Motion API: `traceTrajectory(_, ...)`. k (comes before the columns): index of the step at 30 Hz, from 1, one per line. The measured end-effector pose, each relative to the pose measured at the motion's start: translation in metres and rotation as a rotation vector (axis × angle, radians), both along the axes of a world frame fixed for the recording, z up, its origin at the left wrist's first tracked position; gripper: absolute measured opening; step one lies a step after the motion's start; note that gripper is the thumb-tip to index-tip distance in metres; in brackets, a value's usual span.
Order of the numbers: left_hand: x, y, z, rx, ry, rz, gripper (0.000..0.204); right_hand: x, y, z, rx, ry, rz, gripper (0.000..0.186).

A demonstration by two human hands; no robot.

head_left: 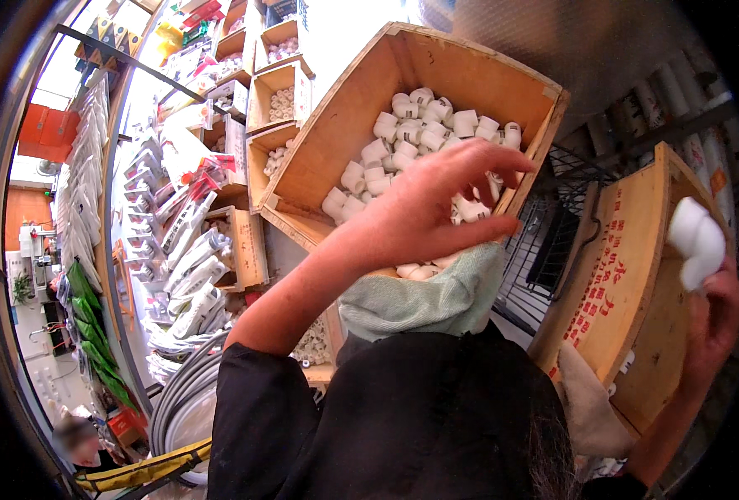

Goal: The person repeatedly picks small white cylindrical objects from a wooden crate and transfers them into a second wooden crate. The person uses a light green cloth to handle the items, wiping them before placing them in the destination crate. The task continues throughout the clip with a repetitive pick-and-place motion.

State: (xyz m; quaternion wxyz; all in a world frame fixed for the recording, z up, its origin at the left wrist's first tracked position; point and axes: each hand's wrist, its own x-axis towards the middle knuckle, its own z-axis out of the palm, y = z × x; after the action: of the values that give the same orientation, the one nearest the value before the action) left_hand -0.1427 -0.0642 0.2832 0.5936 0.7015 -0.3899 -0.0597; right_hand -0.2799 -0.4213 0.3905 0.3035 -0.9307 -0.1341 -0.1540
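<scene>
My left hand [436,196] hangs over a tilted wooden box [328,125] of white plastic elbow fittings [419,125], fingers spread and bent, with nothing visibly held; what lies under the palm is hidden. A pale green cloth [419,300] lies along the box's near edge. At the far right, my right hand [715,308] grips a white plastic fitting [694,237] above a second wooden box [611,233] with red printing on its side. A few white pieces show inside that box, and a beige cloth [578,383] hangs on its near end.
Small wooden bins [273,92] of fittings, packaged parts and coiled grey hose [190,392] line the left. A wire basket [536,233] sits between the two boxes, with white rolls [678,92] behind. A blurred person [82,446] is at the lower left, beside the shelving.
</scene>
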Motion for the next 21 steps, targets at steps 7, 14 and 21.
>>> traceTrajectory(7,-0.027,-0.011,0.011,-0.095,0.220,-0.308,0.052,0.023,0.110,-0.009,0.217,0.349,0.325,0.028)
traceTrajectory(14,-0.032,-0.009,-0.005,0.017,0.436,-0.342,0.041,0.028,0.111,-0.039,0.318,0.507,0.404,0.032)
traceTrajectory(21,-0.006,0.046,-0.034,0.404,0.232,-0.140,0.036,0.031,0.109,-0.065,0.332,0.671,0.225,0.051)
